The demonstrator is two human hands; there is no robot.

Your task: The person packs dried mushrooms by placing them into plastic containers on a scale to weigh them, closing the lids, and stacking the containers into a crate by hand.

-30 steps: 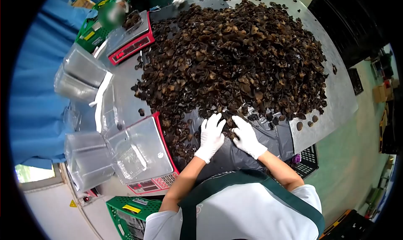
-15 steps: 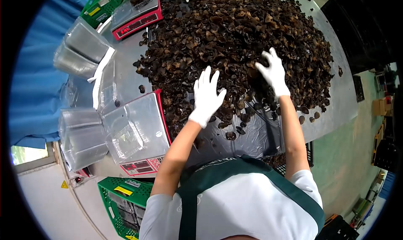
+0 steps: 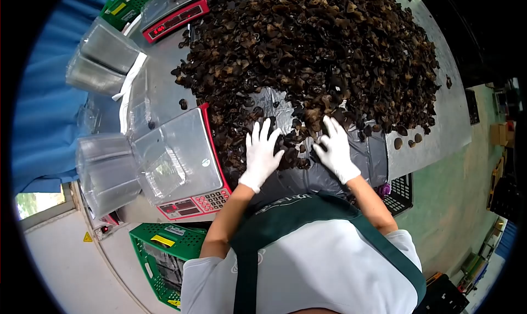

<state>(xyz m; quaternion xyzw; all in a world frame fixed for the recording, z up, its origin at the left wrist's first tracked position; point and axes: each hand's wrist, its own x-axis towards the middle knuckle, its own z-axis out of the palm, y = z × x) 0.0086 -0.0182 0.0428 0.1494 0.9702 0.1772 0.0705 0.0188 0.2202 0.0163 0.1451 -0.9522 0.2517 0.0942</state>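
Observation:
A big heap of dark brown wood ear mushrooms (image 3: 307, 50) covers much of the metal table. My left hand (image 3: 261, 157), in a white glove, lies open with its fingers spread over loose mushrooms at the heap's near edge. To its right, my gloved right hand (image 3: 335, 152) is also open, fingertips touching mushrooms and palm over grey plastic sheeting (image 3: 362, 155). Neither hand holds anything that I can see. A bare patch of sheeting shows between the hands and the main heap.
A red scale (image 3: 181, 157) with a clear plastic container on its plate stands left of my left hand; a second red scale (image 3: 173, 15) is farther back. Stacks of clear containers (image 3: 107, 174) line the left side. A green crate (image 3: 164, 264) and a black crate (image 3: 398, 196) sit below table level.
Both hands have drawn back toward my body, bringing mushrooms to the near edge and baring a patch of sheeting. A co-worker's gloved hands at the top are out of view now.

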